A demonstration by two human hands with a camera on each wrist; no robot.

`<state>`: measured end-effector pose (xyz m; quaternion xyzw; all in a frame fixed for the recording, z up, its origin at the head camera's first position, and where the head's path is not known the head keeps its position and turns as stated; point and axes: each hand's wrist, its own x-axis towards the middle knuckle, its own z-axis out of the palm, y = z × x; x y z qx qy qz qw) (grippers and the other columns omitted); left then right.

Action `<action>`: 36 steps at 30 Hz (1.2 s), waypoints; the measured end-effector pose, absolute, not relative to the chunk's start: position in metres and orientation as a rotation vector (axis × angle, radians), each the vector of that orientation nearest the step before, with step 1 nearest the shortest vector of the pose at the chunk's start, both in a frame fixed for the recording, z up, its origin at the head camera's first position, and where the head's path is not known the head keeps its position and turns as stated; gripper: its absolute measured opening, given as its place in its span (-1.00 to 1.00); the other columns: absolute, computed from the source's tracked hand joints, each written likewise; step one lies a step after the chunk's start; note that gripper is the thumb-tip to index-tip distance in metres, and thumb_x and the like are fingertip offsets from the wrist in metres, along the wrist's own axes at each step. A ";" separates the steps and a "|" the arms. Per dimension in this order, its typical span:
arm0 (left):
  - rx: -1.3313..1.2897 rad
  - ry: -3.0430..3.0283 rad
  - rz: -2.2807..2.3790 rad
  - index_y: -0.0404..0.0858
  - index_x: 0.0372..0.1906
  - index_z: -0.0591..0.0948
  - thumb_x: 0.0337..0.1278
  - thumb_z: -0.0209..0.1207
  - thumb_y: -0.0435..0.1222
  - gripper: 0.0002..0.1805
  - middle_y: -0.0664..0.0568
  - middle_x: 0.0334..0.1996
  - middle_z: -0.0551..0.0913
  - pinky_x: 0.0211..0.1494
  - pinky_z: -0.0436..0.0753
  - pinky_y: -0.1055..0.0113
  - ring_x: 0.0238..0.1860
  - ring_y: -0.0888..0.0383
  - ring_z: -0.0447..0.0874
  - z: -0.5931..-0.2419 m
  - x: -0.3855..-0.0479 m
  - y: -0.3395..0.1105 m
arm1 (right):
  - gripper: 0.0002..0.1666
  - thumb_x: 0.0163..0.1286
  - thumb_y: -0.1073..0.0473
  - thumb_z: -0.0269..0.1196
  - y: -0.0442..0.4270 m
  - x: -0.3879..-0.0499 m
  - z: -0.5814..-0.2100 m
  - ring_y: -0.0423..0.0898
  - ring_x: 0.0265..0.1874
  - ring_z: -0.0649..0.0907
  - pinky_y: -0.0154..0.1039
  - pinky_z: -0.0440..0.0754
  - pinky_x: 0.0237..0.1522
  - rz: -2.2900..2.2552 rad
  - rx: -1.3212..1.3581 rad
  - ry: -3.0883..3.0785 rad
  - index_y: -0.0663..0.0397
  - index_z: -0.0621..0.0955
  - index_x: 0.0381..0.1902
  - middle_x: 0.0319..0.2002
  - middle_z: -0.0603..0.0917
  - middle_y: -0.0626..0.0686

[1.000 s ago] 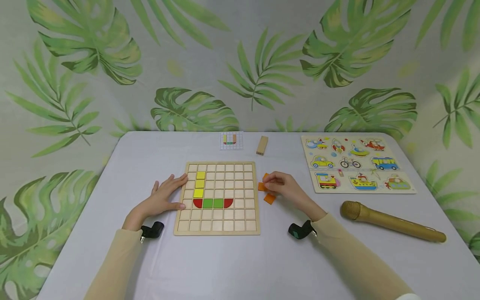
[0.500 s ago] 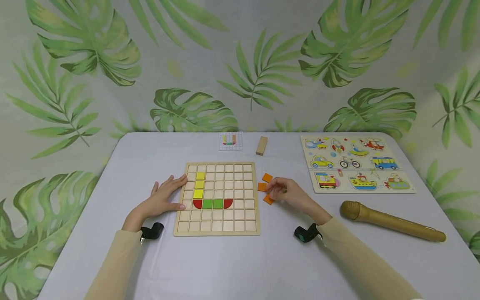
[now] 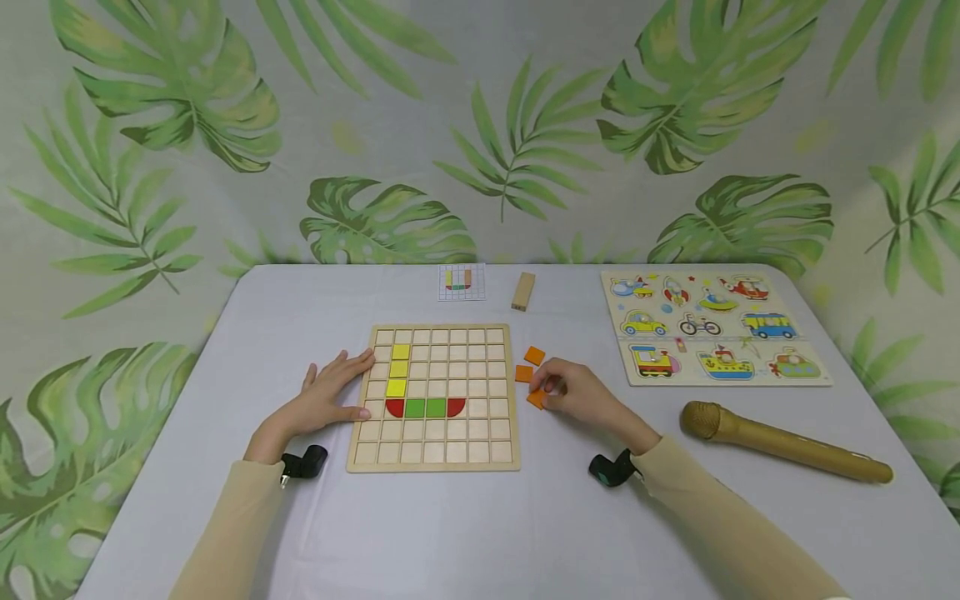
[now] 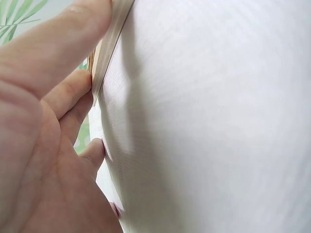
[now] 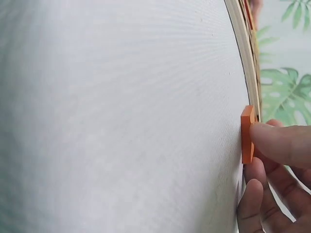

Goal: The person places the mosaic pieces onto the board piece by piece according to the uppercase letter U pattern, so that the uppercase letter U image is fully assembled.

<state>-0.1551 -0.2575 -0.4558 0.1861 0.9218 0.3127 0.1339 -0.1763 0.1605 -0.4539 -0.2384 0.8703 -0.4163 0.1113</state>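
Observation:
A square wooden grid board (image 3: pixel 433 467) lies on the table. My left hand (image 3: pixel 318 402) rests with spread, mostly straight fingers along its left edge; in the left wrist view the thumb and fingers touch the board's side (image 4: pixel 108 53). Three yellow tiles (image 3: pixel 399 369) form a column on the grid, above a row of green tiles (image 3: pixel 425 407) between red rounded tiles (image 3: pixel 457 407). Right of the board, my right hand (image 3: pixel 581 396) pinches the nearest orange tile (image 5: pixel 247 133) with thumb and fingers, the tile still at the tabletop. Two more orange tiles (image 3: pixel 525 373) lie just beyond.
A small pattern card (image 3: pixel 462 282) and a wooden block (image 3: pixel 523 292) lie at the back. At the right are a vehicle picture puzzle board (image 3: pixel 723 329) and a gold microphone (image 3: pixel 787 443). A leaf-patterned cloth (image 3: pixel 480 125) hangs behind the table.
My right hand has moved from above the orange tiles down toward the nearest one, and its fingers have come onto that tile. The left hand has stayed at the board's edge.

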 end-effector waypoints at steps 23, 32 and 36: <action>0.546 2.661 0.941 -0.27 0.48 0.12 0.01 0.36 -0.04 0.00 -0.15 0.49 0.01 0.28 -0.54 -0.27 0.47 -0.24 -0.33 -0.459 -0.157 -0.259 | -0.83 0.15 0.48 0.30 0.164 -0.181 -0.449 -0.04 -0.33 0.49 -0.29 0.48 -0.29 -1.336 -0.610 2.405 0.21 0.62 -0.29 -0.34 0.60 0.04; 0.550 2.667 0.930 -0.25 0.49 0.12 0.01 0.35 -0.03 0.00 -0.14 0.49 0.01 0.28 -0.54 -0.27 0.47 -0.23 -0.33 -0.461 -0.157 -0.260 | -0.83 0.18 0.46 0.30 0.142 -0.185 -0.446 -0.08 -0.34 0.51 -0.36 0.49 -0.29 -1.424 -0.651 2.351 0.29 0.61 -0.24 -0.32 0.58 0.07; 0.547 2.669 0.927 -0.25 0.49 0.12 0.00 0.36 -0.02 0.00 -0.14 0.49 0.01 0.28 -0.53 -0.26 0.47 -0.23 -0.32 -0.461 -0.157 -0.260 | -0.84 0.18 0.45 0.31 0.129 -0.188 -0.443 -0.07 -0.33 0.51 -0.35 0.48 -0.28 -1.444 -0.683 2.335 0.29 0.61 -0.25 -0.32 0.57 0.09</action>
